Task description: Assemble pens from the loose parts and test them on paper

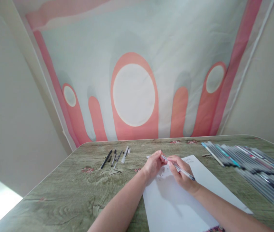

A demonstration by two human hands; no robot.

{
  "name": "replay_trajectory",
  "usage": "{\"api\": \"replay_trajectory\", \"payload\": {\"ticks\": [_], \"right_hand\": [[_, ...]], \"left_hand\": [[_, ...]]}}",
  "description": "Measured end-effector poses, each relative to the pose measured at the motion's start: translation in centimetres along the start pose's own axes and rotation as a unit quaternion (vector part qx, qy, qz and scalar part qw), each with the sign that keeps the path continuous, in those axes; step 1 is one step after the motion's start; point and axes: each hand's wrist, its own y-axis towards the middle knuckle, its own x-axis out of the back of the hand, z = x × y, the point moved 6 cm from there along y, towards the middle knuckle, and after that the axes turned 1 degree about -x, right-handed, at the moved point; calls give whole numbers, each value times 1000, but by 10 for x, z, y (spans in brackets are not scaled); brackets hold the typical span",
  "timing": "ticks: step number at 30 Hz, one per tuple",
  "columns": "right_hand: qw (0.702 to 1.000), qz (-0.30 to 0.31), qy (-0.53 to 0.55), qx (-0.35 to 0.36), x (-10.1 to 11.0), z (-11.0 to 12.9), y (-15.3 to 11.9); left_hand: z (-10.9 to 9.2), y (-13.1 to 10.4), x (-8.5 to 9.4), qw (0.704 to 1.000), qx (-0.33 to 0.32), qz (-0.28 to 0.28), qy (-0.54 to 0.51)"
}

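Pink-patterned cloth (137, 40) hangs behind a wood-grain table (61, 190).

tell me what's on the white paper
The right hand holds a pen over the paper, one end at the left hand. Faint writing shows near the far edge; whatever the hands cover cannot be seen.

Table (66, 188) grn-brown, wood-grain – paper (175, 206) white – backdrop (175, 38) pale grey w/ 5 coral shapes (179, 112)

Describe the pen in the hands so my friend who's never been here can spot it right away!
On the wood-grain table, find the white sheet of paper. Above it, the right hand holds a slim, pale pen, slanting from its dark end toward the left hand. Other pens lie on the table; only this one is held.
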Motion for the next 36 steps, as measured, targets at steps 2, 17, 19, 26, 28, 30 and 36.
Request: {"api": "replay_trajectory", "payload": {"ticks": [2,17,19,26,28,30,36], "right_hand": [[999,-5,12,-31,0,-6,0],[977,-21,64,-204,-3,-43,1],[975,-8,81,-208,-4,-41,1],[951,28,191,-240,-12,-44,0],[944,30,211,-251,-13,-51,0],[935,25,232,-267,-14,-58,-1],[904,-19,281,-322,-15,-70,-3]], "left_hand": [[-2,5,7,999,-26,-37,10],[-67,1,94,859,-92,-169,475],[-61,2,91,810,-91,-136,564],[-56,1,76,724,-112,-76,677],[-56,0,72,731,-114,-71,670],[-56,-1,71,742,-111,-69,658],[-51,0,69,755,-109,-45,646]]}}
